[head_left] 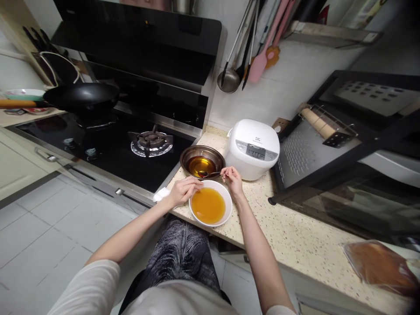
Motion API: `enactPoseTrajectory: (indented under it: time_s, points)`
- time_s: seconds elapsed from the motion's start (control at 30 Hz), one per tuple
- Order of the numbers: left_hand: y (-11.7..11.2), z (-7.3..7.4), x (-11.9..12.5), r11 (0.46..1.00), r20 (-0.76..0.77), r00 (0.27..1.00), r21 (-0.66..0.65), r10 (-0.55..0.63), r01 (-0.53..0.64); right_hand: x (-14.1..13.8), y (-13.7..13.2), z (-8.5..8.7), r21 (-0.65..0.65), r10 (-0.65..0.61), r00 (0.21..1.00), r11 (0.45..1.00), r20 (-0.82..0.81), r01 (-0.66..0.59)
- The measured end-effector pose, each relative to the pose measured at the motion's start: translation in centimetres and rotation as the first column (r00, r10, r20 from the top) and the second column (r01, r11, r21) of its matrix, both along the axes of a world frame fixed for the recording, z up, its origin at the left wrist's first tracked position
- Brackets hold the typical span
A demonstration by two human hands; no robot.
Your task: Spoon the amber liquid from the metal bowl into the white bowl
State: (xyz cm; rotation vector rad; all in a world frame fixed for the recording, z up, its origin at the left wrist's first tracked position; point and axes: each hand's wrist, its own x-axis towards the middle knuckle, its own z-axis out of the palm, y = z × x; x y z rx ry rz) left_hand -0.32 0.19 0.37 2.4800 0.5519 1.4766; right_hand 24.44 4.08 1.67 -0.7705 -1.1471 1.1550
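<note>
A white bowl of cloudy orange liquid stands at the counter's front edge. My left hand is at its left rim, fingers together and closed on the edge. Just behind, a dark metal bowl contains clear amber liquid. Between the fingertips of my right hand is the thin handle of a spoon, pinched above the metal bowl's right rim. The spoon's head lies low inside the metal bowl, at the amber liquid.
A white rice cooker stands close behind my right hand. To the left is a gas stove with a black wok. A dark rack borders the counter on the right, near a plastic-wrapped brown package. Utensils hang on the wall, including a ladle.
</note>
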Motion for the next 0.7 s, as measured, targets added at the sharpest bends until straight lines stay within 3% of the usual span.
enactPoseTrajectory:
  time_s: [0.13,0.7]
  points:
    - [0.0,-0.1,0.0,1.0,0.005,1.0,-0.001,0.002,-0.002,-0.1,-0.2,0.1,-0.028,0.032,0.998,0.999,-0.052,-0.034]
    - [0.0,0.0,0.0,1.0,0.006,1.0,-0.011,-0.002,0.002,-0.3,-1.1,1.0,0.045,-0.047,0.997,0.998,-0.057,0.05]
